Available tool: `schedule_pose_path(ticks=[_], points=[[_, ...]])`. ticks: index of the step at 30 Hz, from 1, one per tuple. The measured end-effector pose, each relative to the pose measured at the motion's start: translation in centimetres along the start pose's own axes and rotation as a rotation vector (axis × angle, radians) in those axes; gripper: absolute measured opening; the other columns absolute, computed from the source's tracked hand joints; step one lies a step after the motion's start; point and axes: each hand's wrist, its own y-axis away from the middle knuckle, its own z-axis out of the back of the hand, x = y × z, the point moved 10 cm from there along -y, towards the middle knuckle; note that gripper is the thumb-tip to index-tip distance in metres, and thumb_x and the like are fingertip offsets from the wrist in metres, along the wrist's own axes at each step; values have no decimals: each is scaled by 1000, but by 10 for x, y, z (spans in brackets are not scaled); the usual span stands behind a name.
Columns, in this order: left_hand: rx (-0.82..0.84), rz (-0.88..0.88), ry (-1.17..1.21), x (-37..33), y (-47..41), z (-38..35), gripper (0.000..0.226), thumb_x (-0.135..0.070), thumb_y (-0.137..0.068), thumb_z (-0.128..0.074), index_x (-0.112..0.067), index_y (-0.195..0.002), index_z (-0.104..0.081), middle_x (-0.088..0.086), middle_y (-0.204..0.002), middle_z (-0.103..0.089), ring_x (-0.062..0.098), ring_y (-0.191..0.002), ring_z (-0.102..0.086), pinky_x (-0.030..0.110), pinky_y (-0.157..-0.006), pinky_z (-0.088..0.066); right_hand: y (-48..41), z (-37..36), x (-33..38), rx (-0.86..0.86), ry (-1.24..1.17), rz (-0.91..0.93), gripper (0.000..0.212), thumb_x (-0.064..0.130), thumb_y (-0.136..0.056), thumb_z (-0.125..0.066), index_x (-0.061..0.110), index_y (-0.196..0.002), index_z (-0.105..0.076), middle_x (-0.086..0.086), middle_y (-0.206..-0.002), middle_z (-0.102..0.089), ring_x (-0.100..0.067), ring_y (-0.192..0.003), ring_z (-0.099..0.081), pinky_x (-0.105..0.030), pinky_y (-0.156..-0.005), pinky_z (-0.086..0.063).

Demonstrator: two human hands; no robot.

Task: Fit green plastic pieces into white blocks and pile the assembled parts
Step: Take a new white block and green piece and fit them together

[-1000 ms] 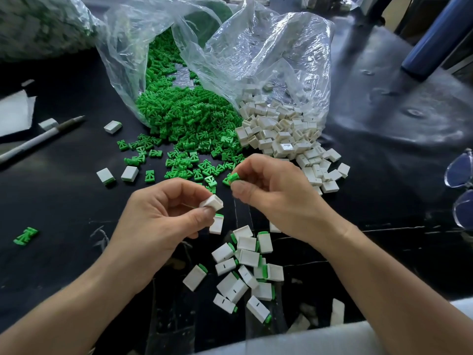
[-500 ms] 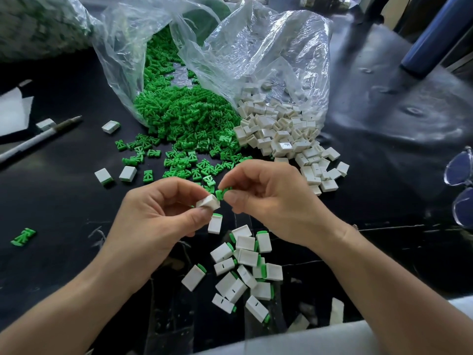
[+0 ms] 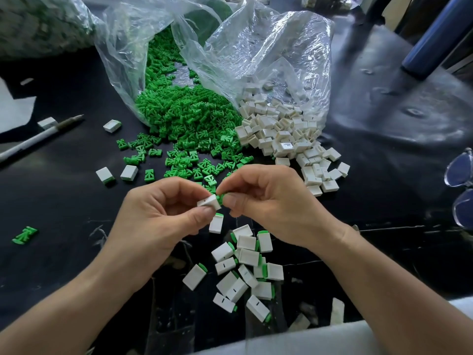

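A white block (image 3: 209, 201) is pinched in the left hand (image 3: 158, 216), and a green piece (image 3: 220, 197), pinched in the right hand (image 3: 266, 201), is held at its end, apparently not yet seated. Over a dozen assembled parts (image 3: 245, 272) are piled on the desk (image 3: 64, 201); a large green heap (image 3: 189, 116) and white heap (image 3: 281, 134) are left unfitted.

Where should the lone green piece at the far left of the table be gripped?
Probably pinch the lone green piece across its two long sides, coming straight down from above. It lies flat and slanted on the black table with nothing touching it, so both flanks look free for fingertips. Finer detail of its shape is too small to tell.
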Motion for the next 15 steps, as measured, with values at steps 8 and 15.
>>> schedule_pose_path(ticks=[8,15], points=[[33,61,27,7,0,-5,22,-21,-58,-68,-6,-74,-66,13,-70,-71,17,-59,-68,19,-50,-52,3,-9,2,51,127,-17,10,13,-90,-56,9,-82,-62,-10,-70,-61,-24,-67,-58,-43,-67,-49],[50,40,-8,3,2,-7,23,-22,-58,-66,-5,-73,-67,14,-66,-71,20,-54,-67,20,-48,-52,4,-16,10,99,257,3,15,15,-92,-52,17,-77,-53,-3,-66,-56,-17,-64,-50,-37,-63,-43]])
